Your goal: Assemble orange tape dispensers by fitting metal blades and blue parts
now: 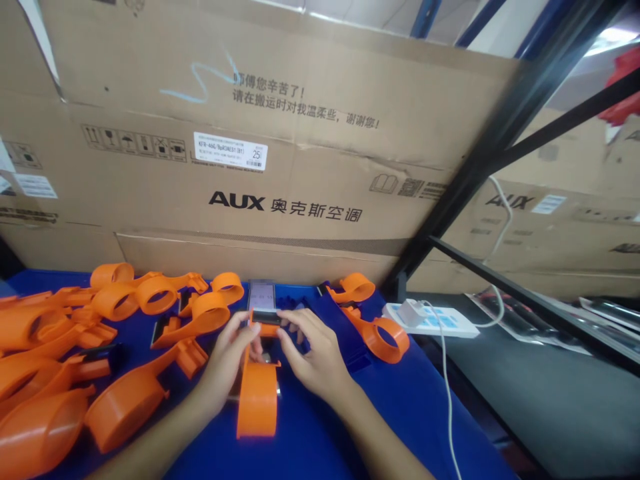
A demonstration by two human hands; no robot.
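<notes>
Near the middle of the blue surface, my left hand (227,363) is closed around the head of an orange plastic tape dispenser (257,400). Its broad round hoop hangs down toward me. Across the top of the head lies a short black strip (267,317). From the other side my right hand (315,353) pinches the strip's right end, thumb below and fingers above; part of the grip is hidden. Several similar orange dispensers (127,400) lie heaped on the left. Two more dispensers (385,340), with black ends, rest to the right.
A phone (263,295) with a lit screen stands behind my hands. Dark blue small parts (297,307) lie beside it. A white power strip (435,320) with a plugged-in cable (447,400) sits at the right. A large cardboard box (300,167) and a black metal frame (480,180) border the blue table (400,413).
</notes>
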